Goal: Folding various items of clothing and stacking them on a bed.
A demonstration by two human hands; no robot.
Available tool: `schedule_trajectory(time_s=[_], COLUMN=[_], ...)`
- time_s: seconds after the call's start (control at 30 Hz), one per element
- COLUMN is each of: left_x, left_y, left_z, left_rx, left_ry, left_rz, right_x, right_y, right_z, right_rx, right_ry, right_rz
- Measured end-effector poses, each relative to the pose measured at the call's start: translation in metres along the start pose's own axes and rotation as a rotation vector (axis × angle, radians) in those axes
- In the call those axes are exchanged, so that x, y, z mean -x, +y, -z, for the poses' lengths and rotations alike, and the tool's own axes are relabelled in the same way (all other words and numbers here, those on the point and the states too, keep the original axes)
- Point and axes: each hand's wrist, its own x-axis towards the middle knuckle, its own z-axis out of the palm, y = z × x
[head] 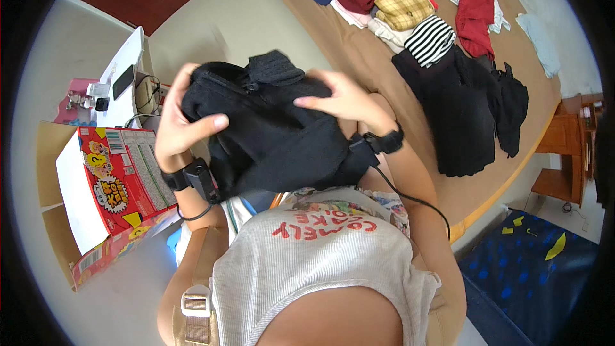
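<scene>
A black cloth garment (278,139) is bunched up over my lap, and both hands hold it. My left hand (180,125) grips its left side, with the thumb across the front and the fingers around the outer edge. On the opposite side, my right hand (348,98) has its thumb on the cloth, and its other fingertips are partly hidden at the far edge. A flap of thick black cloth (275,69) sticks up along the top. The lower folds hang towards my shirt. Which kind of garment it is, I cannot tell.
To the right, a bed (480,192) bears folded clothes, among them a yellow plaid garment (403,8), a striped garment (430,41) and spread black clothing (461,120). An opened red cardboard box (129,178) stands left, near a white table (108,110) with a phone (124,81).
</scene>
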Motion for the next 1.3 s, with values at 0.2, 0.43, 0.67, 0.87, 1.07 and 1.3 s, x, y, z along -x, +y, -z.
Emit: schedule_trajectory(time_s=[0.2, 0.43, 0.67, 0.87, 1.07, 1.3], left_x=[-0.027, -0.065, -0.084, -0.108, -0.102, -0.064], left_y=[-0.054, -0.178, -0.16, -0.138, -0.165, -0.107], left_z=[0.001, -0.115, -0.144, -0.134, -0.192, -0.146], left_rx=[-0.292, 0.345, 0.199, -0.059, -0.217, 0.253], left_ry=[0.143, -0.449, -0.171, -0.204, -0.726, -0.42], left_rz=[-0.07, 0.595, 0.275, 0.216, -0.313, 0.027], right_x=[0.035, 0.058, 0.119, 0.178, 0.161, 0.253], right_y=[-0.08, -0.091, -0.121, -0.108, -0.116, -0.154], right_z=[0.022, 0.019, 0.039, 0.054, 0.056, 0.106], right_rx=[-0.04, -0.191, -0.579, -0.093, -0.255, -0.394], right_ry=[0.504, 0.591, 0.649, 0.7, 0.298, 0.192], right_rz=[0.233, 0.187, 0.112, 0.404, 0.693, 0.896])
